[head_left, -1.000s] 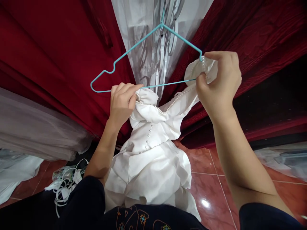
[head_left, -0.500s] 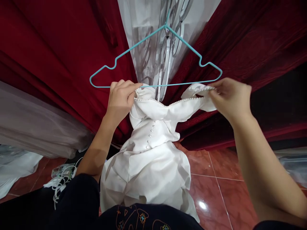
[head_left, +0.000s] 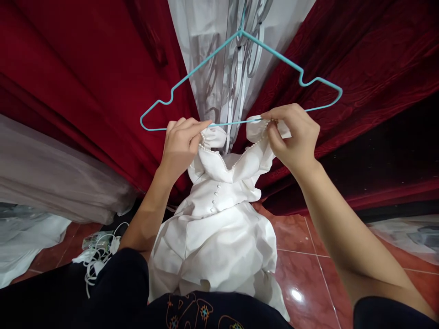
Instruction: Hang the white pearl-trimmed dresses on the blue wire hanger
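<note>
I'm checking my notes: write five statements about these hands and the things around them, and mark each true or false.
The bare right hand pinches the beaded edge of a white fabric dress. True.
The thin, triangular hanger is yellow. False: the hanger is light blue.
Small, round white buttons run down the dress's bodice. True.
The bare left hand hangs free. False: the left hand is at the hanger's lower bar.
Glossy reddish floor tiles show right of the dress. True.

No readable text on anything in your view. Your dark shirt (head_left: 219, 317), near edge, carries orange outlined letter-like shapes (head_left: 205, 312), cut off; you can't make out any word.
</note>
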Demonstrator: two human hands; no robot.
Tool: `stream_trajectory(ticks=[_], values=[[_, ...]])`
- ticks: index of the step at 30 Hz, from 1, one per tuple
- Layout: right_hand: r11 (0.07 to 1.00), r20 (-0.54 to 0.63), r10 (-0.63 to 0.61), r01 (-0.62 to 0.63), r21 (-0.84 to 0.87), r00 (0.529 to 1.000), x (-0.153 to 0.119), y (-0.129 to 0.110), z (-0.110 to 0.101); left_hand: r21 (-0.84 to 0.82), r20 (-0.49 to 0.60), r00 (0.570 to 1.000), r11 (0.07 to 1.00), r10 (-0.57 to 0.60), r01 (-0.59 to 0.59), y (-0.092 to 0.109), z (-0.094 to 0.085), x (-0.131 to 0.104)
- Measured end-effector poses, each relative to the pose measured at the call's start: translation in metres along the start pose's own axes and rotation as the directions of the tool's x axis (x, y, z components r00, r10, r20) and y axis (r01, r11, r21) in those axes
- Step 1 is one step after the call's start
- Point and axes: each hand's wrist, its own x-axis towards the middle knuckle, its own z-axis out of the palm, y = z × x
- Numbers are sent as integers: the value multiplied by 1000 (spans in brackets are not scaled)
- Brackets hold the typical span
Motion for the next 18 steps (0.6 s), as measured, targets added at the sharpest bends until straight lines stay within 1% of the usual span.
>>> stream_trajectory(ticks=[2, 4, 7, 9, 11, 13, 14, 16, 17, 18], values=[[997, -14, 74, -74, -18, 997, -3, 1, 2, 7, -2, 1000, 1000, 9, -9, -4, 0, 0], [989, 24, 141, -140, -39, 990, -4, -1, -2, 9, 2, 1000, 1000, 30, -30, -7, 1, 1], [984, 86, 170, -165, -64, 982, -1, -7, -13, -18, 3, 995, 995, 96, -96, -10, 3, 0], [986, 74, 154, -148, -77, 985, 2, -11, -20, -36, -58, 988, 989, 143, -145, -11, 3, -6], [988, 43, 131, -127, -84, 990, 4, -13, -24, -16, -190, 970, 988, 149, -155, -11, 1, -19], [993, 24, 92, -90, -74, 995, 4, -15, -26, -2, -312, 945, 994, 100, -106, -11, -4, -36], [996, 17, 67, -65, -67, 998, 4, -15, -26, -17, -345, 937, 998, 54, -64, -11, -8, -44], [998, 2, 22, -22, -55, 1000, 3, -16, -26, -99, -344, 935, 993, -89, 58, -16, -15, -59], [999, -13, 4, -4, -52, 1000, 3, -16, -26, -155, -327, 926, 978, -187, 142, -21, -19, -62], [999, -22, -5, 4, -52, 1000, 3, -17, -25, -214, -316, 904, 950, -287, 227, -27, -22, -63]])
